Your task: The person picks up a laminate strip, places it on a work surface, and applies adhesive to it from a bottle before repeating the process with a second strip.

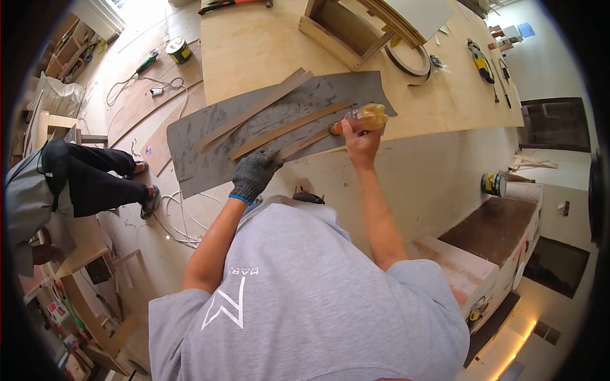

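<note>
The person's right hand [361, 145] was wrapped around a clear bottle [372, 117] of amber stuff, tipped over on its side, its orange-brown end right by the far end of a thin strip [308, 143]. Whether the two actually touched, I couldn't tell. The left hand [255, 171], in a dark knitted glove with a blue cuff, had its fingertips at the strip's other end; pinching or just pressing, I couldn't make out.

That strip lay on a smudged dark grey sheet [190, 165], nearest the person's body. Beyond it ran a second strip [289, 130], roughly alongside, and past that a pair of strips [254, 114] lay partly over one another.

The sheet sat at the near edge of a pale wooden table [241, 51]. Farther back stood an open wooden box [327, 44], with a loose coil of banding [410, 74] beside it and a yellow-and-black tool [481, 61] off to the right. Over on the left, a can [178, 50] stood near a green tool [147, 61], and another person [101, 178] in dark trousers was close by.
</note>
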`<act>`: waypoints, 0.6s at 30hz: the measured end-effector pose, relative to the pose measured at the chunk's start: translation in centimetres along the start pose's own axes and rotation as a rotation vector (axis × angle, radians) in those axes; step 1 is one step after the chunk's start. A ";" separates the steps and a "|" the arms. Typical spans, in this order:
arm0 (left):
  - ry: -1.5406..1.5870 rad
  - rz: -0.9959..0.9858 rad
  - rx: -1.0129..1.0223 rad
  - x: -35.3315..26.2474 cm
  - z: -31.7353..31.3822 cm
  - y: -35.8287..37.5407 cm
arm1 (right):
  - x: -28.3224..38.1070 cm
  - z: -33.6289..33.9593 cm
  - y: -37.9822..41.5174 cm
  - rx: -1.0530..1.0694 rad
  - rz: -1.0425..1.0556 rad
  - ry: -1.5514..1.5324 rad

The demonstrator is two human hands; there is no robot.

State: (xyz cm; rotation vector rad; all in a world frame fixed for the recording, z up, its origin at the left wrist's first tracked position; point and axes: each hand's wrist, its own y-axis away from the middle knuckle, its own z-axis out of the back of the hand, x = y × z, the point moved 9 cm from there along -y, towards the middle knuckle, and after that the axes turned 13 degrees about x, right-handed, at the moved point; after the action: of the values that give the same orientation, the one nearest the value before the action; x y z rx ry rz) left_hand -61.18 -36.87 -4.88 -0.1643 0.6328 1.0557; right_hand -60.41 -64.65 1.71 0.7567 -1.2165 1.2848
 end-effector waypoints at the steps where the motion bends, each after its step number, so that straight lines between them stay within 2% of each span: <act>1: 0.004 0.005 0.001 0.0 0.0 0.0 | 0.6 0.6 -0.3 -0.037 0.009 0.001; 4: 0.019 -0.009 -0.018 0.0 0.1 0.0 | -0.6 -4.3 1.4 0.167 0.065 -0.023; 5: 0.026 -0.020 -0.025 0.0 0.1 0.0 | 0.3 -5.3 2.2 0.178 0.132 0.086; 8: 0.001 0.000 0.008 0.0 0.2 0.0 | 0.9 -4.4 1.8 0.131 0.101 -0.032; 12: 0.043 0.015 -0.014 0.1 0.2 0.1 | 2.3 -0.3 -0.2 0.021 0.055 0.094; 13: 0.036 0.016 -0.021 -0.1 0.4 0.1 | 0.4 -1.1 -0.1 0.087 0.053 -0.078; 17: 0.034 -0.004 -0.020 -0.6 0.9 0.2 | 3.1 -4.6 1.8 0.158 0.187 0.103; 18: 0.080 0.015 0.015 -0.5 0.9 0.2 | 2.4 -4.4 1.6 0.157 0.134 0.064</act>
State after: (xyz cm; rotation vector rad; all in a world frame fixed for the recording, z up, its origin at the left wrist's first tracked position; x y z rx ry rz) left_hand -61.19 -36.76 -3.76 -0.1893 0.7147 1.0628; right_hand -61.19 -59.56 2.53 0.7501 -1.1396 1.5174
